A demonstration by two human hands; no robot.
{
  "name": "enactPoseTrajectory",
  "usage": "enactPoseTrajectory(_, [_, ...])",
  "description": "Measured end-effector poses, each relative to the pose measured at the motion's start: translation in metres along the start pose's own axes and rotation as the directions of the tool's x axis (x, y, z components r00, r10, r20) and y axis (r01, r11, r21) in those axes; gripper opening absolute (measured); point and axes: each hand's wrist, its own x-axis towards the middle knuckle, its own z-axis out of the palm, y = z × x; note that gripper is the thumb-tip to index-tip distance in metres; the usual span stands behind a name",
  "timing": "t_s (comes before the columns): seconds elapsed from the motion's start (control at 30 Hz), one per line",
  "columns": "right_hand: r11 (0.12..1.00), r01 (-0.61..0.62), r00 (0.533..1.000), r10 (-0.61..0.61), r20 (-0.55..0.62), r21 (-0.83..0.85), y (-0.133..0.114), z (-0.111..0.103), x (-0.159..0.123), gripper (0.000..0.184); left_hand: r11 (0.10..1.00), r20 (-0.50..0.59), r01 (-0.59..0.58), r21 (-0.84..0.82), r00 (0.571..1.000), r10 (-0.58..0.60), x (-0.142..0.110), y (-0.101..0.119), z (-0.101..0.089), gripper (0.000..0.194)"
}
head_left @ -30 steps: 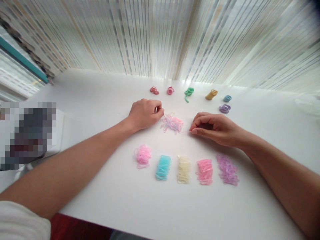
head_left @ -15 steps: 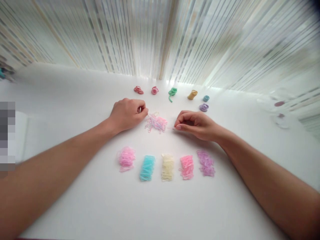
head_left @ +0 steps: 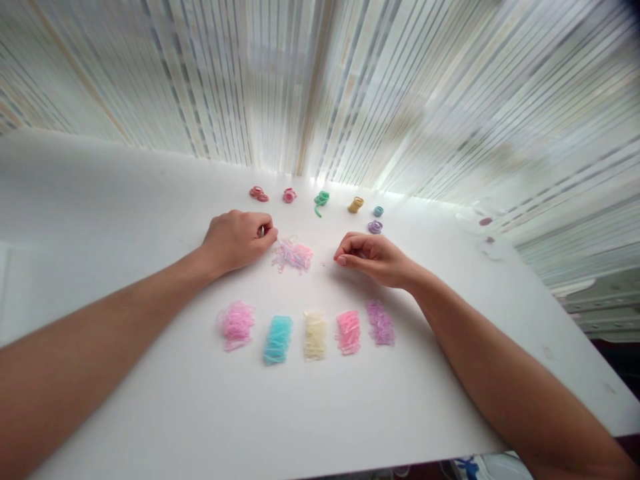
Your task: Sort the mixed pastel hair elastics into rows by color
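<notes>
A small mixed heap of thin pastel rubber bands (head_left: 293, 254) lies mid-table. My left hand (head_left: 235, 239) rests just left of it, fingers curled into a pinch at the heap's edge. My right hand (head_left: 373, 257) sits right of the heap, fingertips pinched together near a faint pale band on the table; what it holds is too small to name. Nearer me lies a row of sorted piles: light pink (head_left: 235, 323), blue (head_left: 278, 339), cream (head_left: 315, 335), pink (head_left: 349, 331), purple (head_left: 381, 323).
At the far side of the white table (head_left: 150, 413) sit small coiled bands: red (head_left: 259, 193), pink (head_left: 289, 195), green (head_left: 321, 199), yellow (head_left: 355, 205), blue (head_left: 378, 211), purple (head_left: 375, 227). A striped curtain hangs behind. The table's right edge runs diagonally at right.
The view has swung to the right, so everything sits further left in the picture. Both hands keep their places beside the mixed heap, still pinched.
</notes>
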Motion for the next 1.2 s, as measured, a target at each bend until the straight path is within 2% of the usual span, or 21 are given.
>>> enactPoseTrajectory(0.23, [0.983, 0.036, 0.998, -0.046, -0.048, -0.178, -0.031, -0.016, -0.026, 0.025, 1.0, 0.004, -0.002, 0.015, 1.0, 0.002, 0.001, 0.001, -0.001, 0.037])
enactPoseTrajectory(0.43, [0.989, 0.08, 0.991, -0.092, -0.094, -0.123, -0.036, -0.002, -0.067, 0.017, 1.0, 0.026, 0.011, 0.015, 1.0, -0.011, 0.0, 0.003, -0.004, 0.036])
enactPoseTrajectory(0.53, [0.984, 0.093, 0.992, -0.104, -0.069, -0.154, -0.032, 0.005, -0.08, 0.015, 0.999, 0.029, 0.025, 0.026, 0.999, -0.026, 0.0, 0.004, -0.005, 0.037])
enactPoseTrajectory(0.67, [0.963, 0.131, 0.991, -0.137, -0.009, -0.235, -0.032, 0.009, -0.085, 0.013, 0.999, 0.034, 0.047, 0.028, 0.998, -0.048, 0.0, 0.004, -0.005, 0.039])
enactPoseTrajectory(0.9, [0.949, 0.201, 0.978, -0.181, 0.102, -0.243, -0.035, 0.012, -0.085, 0.011, 0.998, 0.032, 0.054, 0.013, 0.998, -0.054, 0.001, 0.004, -0.004, 0.039])
enactPoseTrajectory(1.2, [0.937, 0.217, 0.973, -0.184, 0.142, -0.275, -0.036, 0.012, -0.085, 0.011, 0.999, 0.011, 0.052, -0.017, 0.999, -0.052, 0.002, 0.002, -0.002, 0.036])
